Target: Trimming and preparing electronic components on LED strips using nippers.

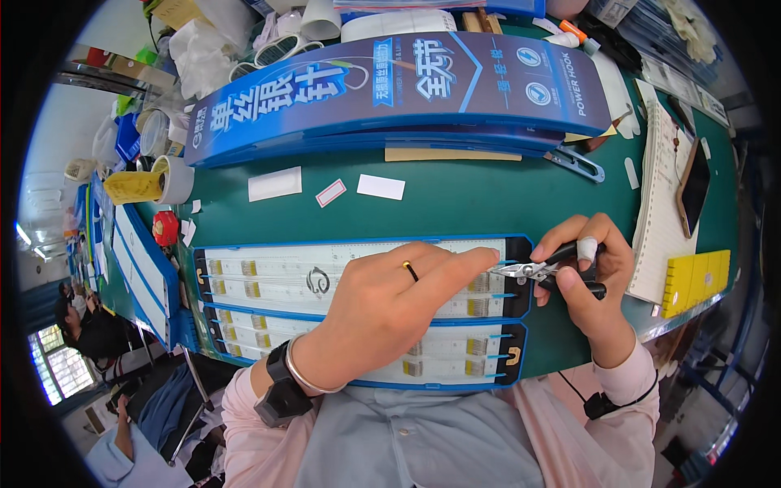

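The blue case lay open on the green table, directly in front of the person, its long axis running left to right. Its right end pointed at the right hand, which sat just beyond that end, nearest the upper tray's black end strip. That hand was curled around the black handles of small pliers, their metal nose aimed left over the strip. The left hand arched across the middle of the case, index finger stretched to the plier tips; whether its thumb and finger pinched anything could not be told.

The case had 2 long, shallow trays with rounded blue rims and smooth white panels, crossed by fine lines with small yellowish bundles. A white wrapping covered part of 1 right finger.

Behind lay flat white paper labels and a stack of long, glossy blue boxes. To the right were a spiral notebook, a dark, slim phone and a ridged yellow block. At far left, a person in dark clothing sat in the background.
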`<state>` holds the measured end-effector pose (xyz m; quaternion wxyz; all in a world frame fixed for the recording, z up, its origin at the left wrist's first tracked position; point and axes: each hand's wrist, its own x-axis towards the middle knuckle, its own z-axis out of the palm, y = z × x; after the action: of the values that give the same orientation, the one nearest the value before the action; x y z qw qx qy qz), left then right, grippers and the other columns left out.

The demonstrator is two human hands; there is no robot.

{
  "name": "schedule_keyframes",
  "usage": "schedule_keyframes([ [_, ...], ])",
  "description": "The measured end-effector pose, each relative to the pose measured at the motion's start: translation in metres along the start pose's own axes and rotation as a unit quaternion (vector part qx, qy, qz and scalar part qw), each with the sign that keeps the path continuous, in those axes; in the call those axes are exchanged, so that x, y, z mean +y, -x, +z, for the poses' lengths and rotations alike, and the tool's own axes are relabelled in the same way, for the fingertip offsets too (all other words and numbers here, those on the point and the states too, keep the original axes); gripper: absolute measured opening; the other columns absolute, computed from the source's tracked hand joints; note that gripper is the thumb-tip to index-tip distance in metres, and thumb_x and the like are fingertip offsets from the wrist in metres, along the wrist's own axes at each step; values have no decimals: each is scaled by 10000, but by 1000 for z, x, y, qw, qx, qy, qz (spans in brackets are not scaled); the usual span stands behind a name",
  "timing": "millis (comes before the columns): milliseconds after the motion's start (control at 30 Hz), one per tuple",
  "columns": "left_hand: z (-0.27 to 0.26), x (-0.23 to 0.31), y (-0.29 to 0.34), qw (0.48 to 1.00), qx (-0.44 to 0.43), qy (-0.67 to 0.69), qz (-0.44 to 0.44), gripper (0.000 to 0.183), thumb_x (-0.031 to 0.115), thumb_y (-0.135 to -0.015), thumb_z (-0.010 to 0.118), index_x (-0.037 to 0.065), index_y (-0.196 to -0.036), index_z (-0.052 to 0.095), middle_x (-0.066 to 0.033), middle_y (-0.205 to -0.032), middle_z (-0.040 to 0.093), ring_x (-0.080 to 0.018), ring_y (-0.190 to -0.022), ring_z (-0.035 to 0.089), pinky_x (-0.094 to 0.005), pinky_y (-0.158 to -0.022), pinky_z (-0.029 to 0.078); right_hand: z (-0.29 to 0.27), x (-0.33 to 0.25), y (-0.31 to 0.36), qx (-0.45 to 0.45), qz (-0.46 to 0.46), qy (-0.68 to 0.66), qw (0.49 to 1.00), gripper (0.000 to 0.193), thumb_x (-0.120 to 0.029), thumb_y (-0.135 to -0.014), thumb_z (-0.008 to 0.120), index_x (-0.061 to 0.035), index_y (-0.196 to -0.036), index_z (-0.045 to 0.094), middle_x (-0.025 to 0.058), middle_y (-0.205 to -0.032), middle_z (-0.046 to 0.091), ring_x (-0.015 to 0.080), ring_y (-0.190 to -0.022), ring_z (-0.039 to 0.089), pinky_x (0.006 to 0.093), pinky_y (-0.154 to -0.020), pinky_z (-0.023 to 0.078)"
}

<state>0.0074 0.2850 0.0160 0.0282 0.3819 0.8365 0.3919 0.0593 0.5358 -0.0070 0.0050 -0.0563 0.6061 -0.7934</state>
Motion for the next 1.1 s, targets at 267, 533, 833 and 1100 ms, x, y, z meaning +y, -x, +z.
schedule_keyframes([
  [267, 2, -4, -1, 1000, 11, -2, 12, 295, -29, -823, 734, 56, -1104, 700, -75, -928, 744, -227, -724, 705, -306, -595, 554, 2, 0, -2, -2, -2, 18, 1000, 256, 22, -880, 650, -50, -898, 405, 235, -1034, 658, 130, -753, 670, 233, -622, 580],
  [533, -20, 9, -4, 991, -104, -86, 8, 674, 233, -722, 825, 115, -1346, 602, -131, -1411, 562, -375, -1315, 488, -520, -1046, 415, 0, 5, -6, 11, -68, 127, 990, 332, 60, -752, 776, -54, -826, 472, 232, -924, 711, 209, -777, 681, 299, -675, 543],
  [833, -13, -13, 19, 943, -274, -190, -24, 750, 623, -792, 608, 204, -1413, 569, -71, -1557, 424, -404, -1457, 312, -584, -1157, 256, -8, 7, -12, -47, -78, 194, 977, 319, 41, -731, 805, -44, -794, 504, 234, -878, 715, 213, -745, 700, 268, -624, 542],
  [1100, -7, -19, 18, 945, -247, -212, -13, 592, 659, -879, 524, 309, -1343, 640, -25, -1526, 461, -399, -1446, 337, -639, -1151, 194, -10, 5, -13, -36, -49, 194, 979, 314, 21, -735, 807, -41, -790, 504, 264, -857, 710, 235, -728, 706, 281, -601, 558],
])
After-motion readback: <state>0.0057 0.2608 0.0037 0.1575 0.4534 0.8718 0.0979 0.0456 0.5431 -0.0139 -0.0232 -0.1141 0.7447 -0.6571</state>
